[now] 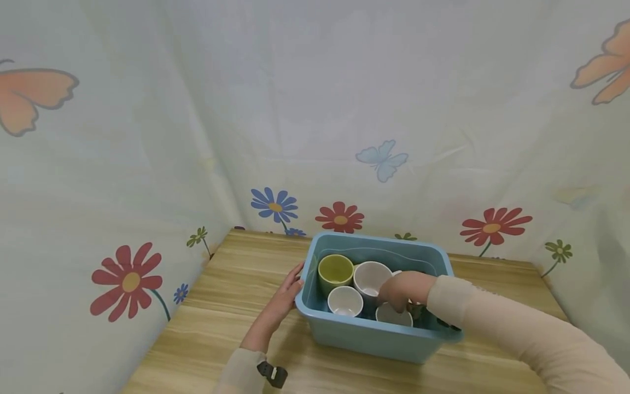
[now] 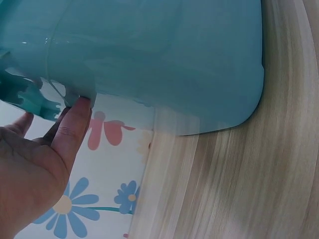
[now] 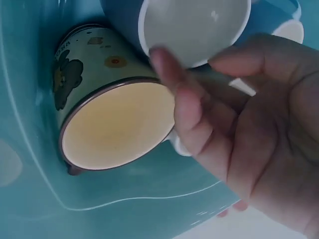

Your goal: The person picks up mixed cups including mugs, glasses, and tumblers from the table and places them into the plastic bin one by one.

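A blue plastic bin (image 1: 364, 336) stands on the table with several mugs inside. My left hand (image 1: 281, 301) rests at the bin's left side, fingers extended; in the left wrist view, its fingertips (image 2: 81, 104) touch near the rim. My right hand (image 1: 406, 290) reaches down into the bin's right part. In the right wrist view, its fingers (image 3: 189, 109) bend loosely, with the thumb apart, right at the rim of a blue mug with white inside (image 3: 194, 30). Beside it lies a tilted mug with a bear print (image 3: 89, 74), cream inside and dark-rimmed.
Toward the bin's left are a yellow-green mug (image 1: 336, 268) and a smaller white-lined mug (image 1: 345, 302). Another white-lined mug (image 1: 372, 276) stands in the middle. Behind the wood-grain table (image 1: 246, 260) hangs a curtain (image 1: 315, 109) printed with flowers and butterflies.
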Demonstrator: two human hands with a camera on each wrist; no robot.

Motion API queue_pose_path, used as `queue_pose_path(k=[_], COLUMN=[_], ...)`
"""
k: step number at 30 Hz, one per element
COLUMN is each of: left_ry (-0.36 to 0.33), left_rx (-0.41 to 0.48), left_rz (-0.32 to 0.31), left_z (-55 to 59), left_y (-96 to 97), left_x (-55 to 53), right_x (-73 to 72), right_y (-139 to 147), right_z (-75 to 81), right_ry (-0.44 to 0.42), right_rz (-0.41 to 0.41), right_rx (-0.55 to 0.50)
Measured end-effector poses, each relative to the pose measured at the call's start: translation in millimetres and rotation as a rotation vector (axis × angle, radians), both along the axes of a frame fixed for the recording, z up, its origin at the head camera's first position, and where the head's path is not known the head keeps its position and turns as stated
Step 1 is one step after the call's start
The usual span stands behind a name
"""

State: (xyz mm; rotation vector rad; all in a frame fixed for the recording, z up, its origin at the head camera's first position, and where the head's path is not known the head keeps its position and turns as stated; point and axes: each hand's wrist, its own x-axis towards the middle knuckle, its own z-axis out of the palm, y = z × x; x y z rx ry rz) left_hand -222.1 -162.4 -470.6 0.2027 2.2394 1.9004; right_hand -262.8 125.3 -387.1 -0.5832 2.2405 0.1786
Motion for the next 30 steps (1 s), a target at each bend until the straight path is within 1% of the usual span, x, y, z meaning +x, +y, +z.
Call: queue_pose_path(k=[1,2,6,8,12,14,17,20,22,25,28,30], left_ry=[0.002,0.004,-0.003,-0.008,-0.005,-0.002,0.001,-0.004,-0.011,-0.023,-0.04,-0.055], left_rx=[0.001,0.003,0.006,0.003,-0.002,-0.006,-0.016,-0.021,-0.019,-0.013,-0.014,-0.017], left_rz=[-0.004,-0.009,-0.017,-0.016,-0.009,-0.013,-0.015,-0.014,-0.021,-0.044,-0.064,-0.069], left_z=[-0.1,0.0,-1.1,-1.6,-1.4,-0.9,-0.4,1.1,1.8,3.8,5.7,6.8], left_y=[0.1,-0.1,-1.5,-2.1,-1.4,-1.4,-2.0,-2.8,-3.5,-3.8,-4.2,-4.5], left_x=[-0.2,-0.4,-1.2,-1.1,-0.6,-0.8,-1.5,-2.4,-2.9,-2.9,-1.3,0.0], right_x=[-3.2,-5.9,-17.3,-22.4,-28.9,-30.7,-32.4,-32.2,-30.1,-23.9,-13.3,-4.7], right_y=[2.1,4.6,12.3,15.5,23.5,27.0,31.1,35.2,38.8,45.1,54.2,61.0], right_z=[1.1,2.6,9.0,10.8,11.7,13.1,20.3,32.1,41.8,57.2,71.1,77.1], right_ry=[-0.03,-0.07,-0.186,-0.241,-0.302,-0.292,-0.23,-0.165,-0.128,-0.086,-0.042,-0.005], right_rz=[-0.009,-0.047,-0.064,-0.096,-0.188,-0.203,-0.187,-0.177,-0.166,-0.125,-0.06,-0.019], right_rx=[-0.014,-0.039,-0.081,-0.107,-0.192,-0.222,-0.239,-0.278,-0.323,-0.406,-0.493,-0.549])
